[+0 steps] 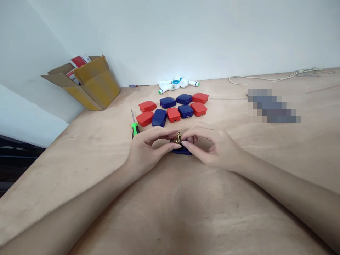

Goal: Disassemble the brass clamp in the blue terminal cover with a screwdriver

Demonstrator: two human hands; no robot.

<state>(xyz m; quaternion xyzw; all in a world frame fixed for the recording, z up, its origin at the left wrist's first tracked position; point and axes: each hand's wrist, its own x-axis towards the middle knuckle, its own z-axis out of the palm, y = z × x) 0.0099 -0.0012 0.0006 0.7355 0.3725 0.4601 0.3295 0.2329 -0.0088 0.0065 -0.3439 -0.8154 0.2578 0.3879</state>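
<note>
My left hand (148, 148) and my right hand (212, 145) meet at the middle of the wooden table (170, 212). Their fingertips pinch a small brass part (177, 138) from both sides. Directly under it lies a dark blue plastic case (182, 151), mostly hidden by my fingers. Just beyond my hands sit two rows of closed plastic cases, several red (145, 118) and several blue (159, 117).
A green-handled screwdriver (134, 125) lies left of the cases. White plastic fittings (176, 84) rest by the wall. An open cardboard box (89, 83) stands at the back left. A white cable (265, 78) runs along the far right edge. A blurred patch covers something at right.
</note>
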